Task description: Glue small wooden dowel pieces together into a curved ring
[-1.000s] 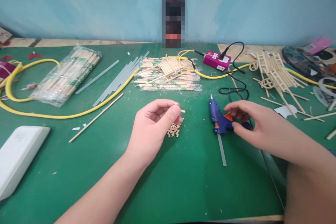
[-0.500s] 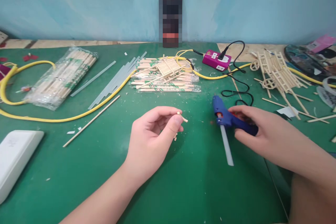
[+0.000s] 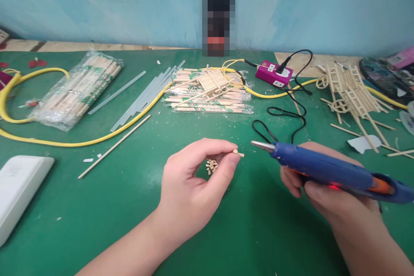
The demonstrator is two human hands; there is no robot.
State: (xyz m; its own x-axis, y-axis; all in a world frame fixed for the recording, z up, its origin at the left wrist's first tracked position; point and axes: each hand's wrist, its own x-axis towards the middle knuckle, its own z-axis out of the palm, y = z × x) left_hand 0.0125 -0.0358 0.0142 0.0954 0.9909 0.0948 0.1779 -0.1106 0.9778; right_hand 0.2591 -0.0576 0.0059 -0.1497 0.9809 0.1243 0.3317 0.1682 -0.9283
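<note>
Between thumb and forefinger, my left hand [image 3: 197, 181] pinches small wooden stick pieces [image 3: 238, 154], one end-on and another pointing right. Beneath that hand, a little heap of cut stick bits [image 3: 211, 166] lies on the green table. My right hand [image 3: 336, 198] is wrapped round the handle of a blue hot glue gun [image 3: 326, 166]. Its metal nozzle points left, a short gap from the pinched pieces, and a red light glows on its side. The handle is mostly hidden by my fingers.
Behind my hands lie packed chopsticks [image 3: 210, 105] with a small stick panel [image 3: 215, 82] on top. Clear glue sticks [image 3: 142, 99] and a yellow cable [image 3: 80, 143] are at left. A stick-built cart [image 3: 349, 88] stands right, near a purple power socket [image 3: 273, 73] and black cord [image 3: 286, 112].
My right hand has raised and turned the glue gun, so its nozzle now faces left toward my left hand. My left hand appears slightly farther right and lower, still pinching the pieces.
</note>
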